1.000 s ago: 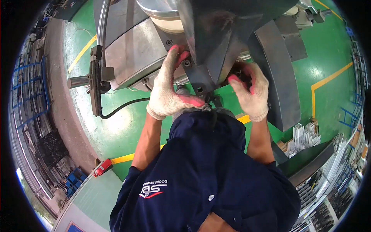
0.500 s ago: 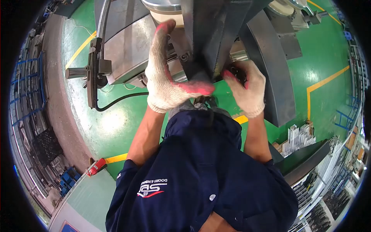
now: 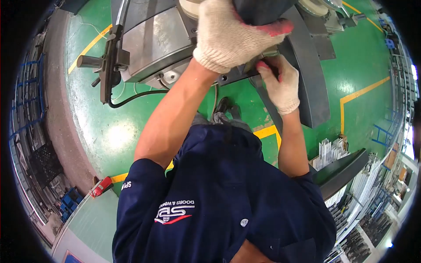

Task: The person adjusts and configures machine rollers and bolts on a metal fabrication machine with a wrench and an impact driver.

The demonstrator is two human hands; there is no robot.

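Note:
Both hands wear white knit gloves with red fingertips. My left hand is raised to the top of the view, its fingers wrapped around the edge of a dark metal machine housing. Lower down, my right hand curls its fingers onto a dark bracket under that housing, beside a curved dark guard plate. What the right fingers pinch is hidden. My navy shirt fills the lower middle.
A steel-clad machine body with a side handle and a black cable stands on the green floor with yellow lines. Cut aluminium profiles lie at right. Racks line both sides. A red object lies on the floor at left.
My left hand has risen from below the housing to its upper edge and closed on it. The right hand stays on the bracket. The view has tilted slightly.

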